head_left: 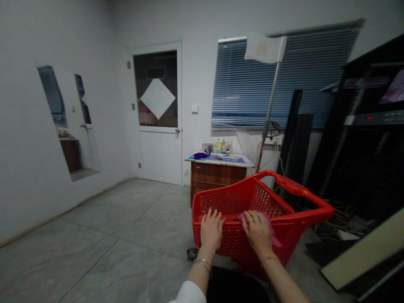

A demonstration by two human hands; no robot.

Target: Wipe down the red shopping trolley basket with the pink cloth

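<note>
A red plastic shopping cart (277, 235) with perforated walls stands close in front of me, its handle toward the right. My left hand (212, 227) rests on the near rim, its fingers hooked over the edge and its palm on the outside. Further right along the same rim, my right hand (257, 231) presses a pink cloth (275, 240) against the cart. Most of the cloth is hidden under the fingers; a loose corner hangs out on the right side. A small dark caster (191, 253) shows below the cart's left end.
Behind the cart, a brown wooden desk (217, 173) carries bottles (218, 145) and a purple cloth (200, 155). A white door (160, 156) and a wall mirror (67, 126) are to the left. Dark panels and a pale board (362, 250) crowd the right. A pole (273, 97) bears a white flag.
</note>
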